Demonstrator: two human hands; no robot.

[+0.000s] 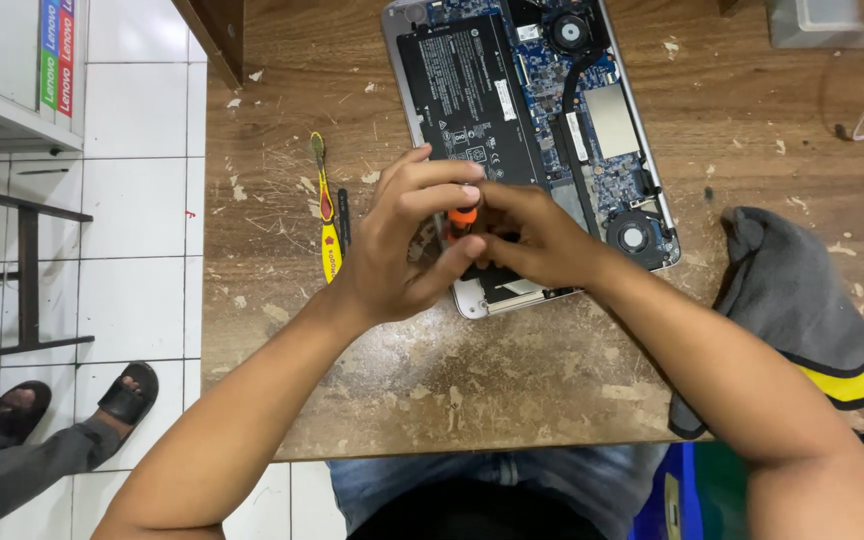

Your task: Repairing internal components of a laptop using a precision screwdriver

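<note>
Head view: hands (472, 235) (clustered) hide laptop (537, 130).

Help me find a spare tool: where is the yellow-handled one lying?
In the head view the yellow-handled tool lies on the wooden table, just left of the left hand, beside a thin black tool.

An orange-tipped screwdriver (463, 215), a blue board with black battery in the silver laptop (537, 120), a yellow tool (327, 225), and a grey cloth (797, 300) on the scuffed brown counter (512, 380).
</note>
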